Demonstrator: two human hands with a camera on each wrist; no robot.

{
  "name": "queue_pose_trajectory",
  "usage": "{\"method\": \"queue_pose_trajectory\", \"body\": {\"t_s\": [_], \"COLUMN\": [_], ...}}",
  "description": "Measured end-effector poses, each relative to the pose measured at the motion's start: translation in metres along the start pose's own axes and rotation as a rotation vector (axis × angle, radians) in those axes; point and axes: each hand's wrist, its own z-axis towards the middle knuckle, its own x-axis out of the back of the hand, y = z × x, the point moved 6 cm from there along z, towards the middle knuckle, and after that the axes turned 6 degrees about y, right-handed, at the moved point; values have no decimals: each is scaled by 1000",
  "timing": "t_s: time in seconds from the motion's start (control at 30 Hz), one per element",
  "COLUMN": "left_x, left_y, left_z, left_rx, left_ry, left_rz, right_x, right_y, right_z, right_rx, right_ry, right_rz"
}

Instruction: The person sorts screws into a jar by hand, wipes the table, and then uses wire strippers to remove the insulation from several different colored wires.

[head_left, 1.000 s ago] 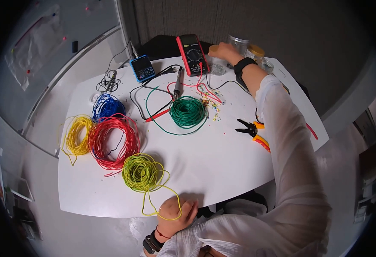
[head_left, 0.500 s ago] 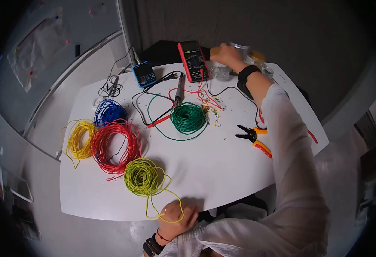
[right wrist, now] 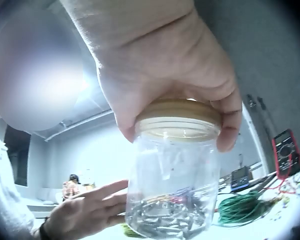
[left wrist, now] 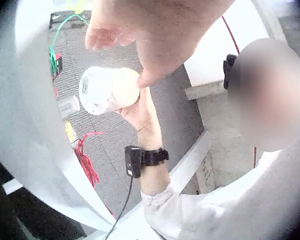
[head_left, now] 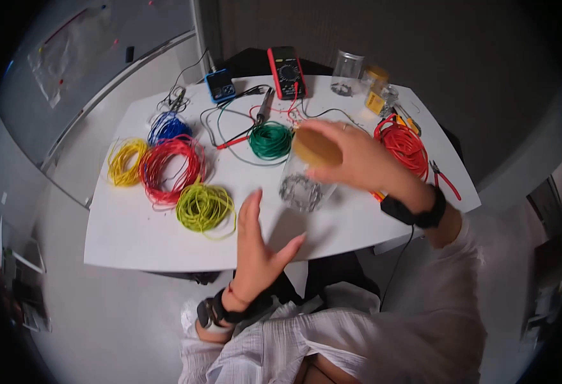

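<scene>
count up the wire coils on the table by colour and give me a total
yellow coil: 1
blue coil: 1
red coils: 2
yellow-green coil: 1
dark green coil: 1
total: 6

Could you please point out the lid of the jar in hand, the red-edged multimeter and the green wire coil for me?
Jar lid [right wrist: 179, 110]: right wrist view, on the lid's side.
Multimeter [head_left: 287, 73]: head view, on its dial.
Green wire coil [head_left: 270, 141]: head view, on the middle of its loops.
</scene>
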Motion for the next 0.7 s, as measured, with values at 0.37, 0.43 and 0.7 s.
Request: {"method": "queue_pose_trajectory", "body": {"t_s": [0.37,0.43,0.7], "left_x": [-22,-21,-13], "left_y": [-5,-12,-20], "left_z": [6,5,0], "left_rx": [91,106,51], "left_ry": [-131,-232,-195], "left_rz": [-247,-347,-340], "right_x": [-24,-11,21], "right_y": [-55,-59,21], "right_z": [-43,-45,-59], "right_rx": [307,445,81], "right_ry": [-173,-151,126], "right_rz": [56,113,320]}}
